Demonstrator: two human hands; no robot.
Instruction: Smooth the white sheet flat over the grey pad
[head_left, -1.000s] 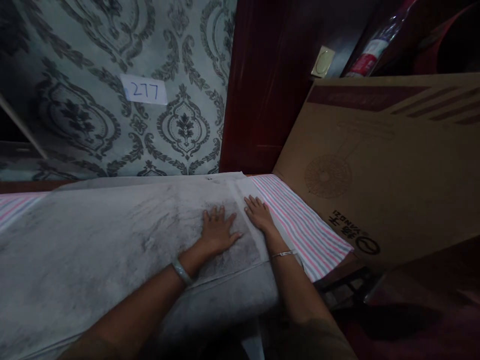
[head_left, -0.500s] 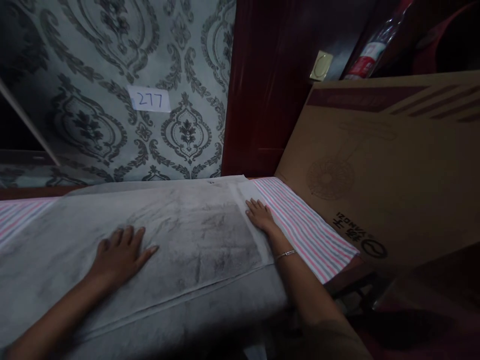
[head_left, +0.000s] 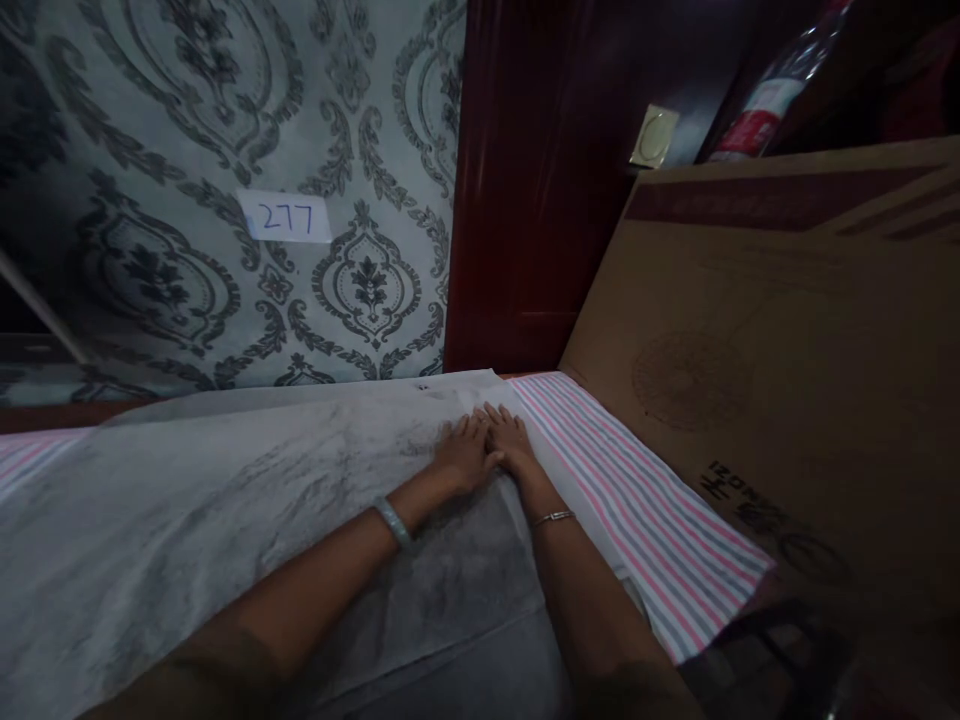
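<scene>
A large grey-white cloth point(head_left: 225, 520) with dark smudges lies spread over a bed with a pink, grey and white striped sheet point(head_left: 637, 510). My left hand point(head_left: 465, 452) rests flat on the cloth near its far right corner, fingers spread. My right hand point(head_left: 511, 443) lies flat beside it, the two hands touching side by side at the cloth's right edge. A pale bangle circles my left wrist and a thin bracelet my right wrist. Neither hand holds anything.
A big cardboard box point(head_left: 787, 400) leans along the bed's right side. Patterned wallpaper with a paper label reading 277 point(head_left: 285, 217) backs the bed. A dark red wooden panel point(head_left: 540, 200) stands behind, with a bottle point(head_left: 765, 110) at upper right.
My left hand swept left across the cloth, then came back right and now sits against my right hand near the corner. My right hand stayed almost where it was.
</scene>
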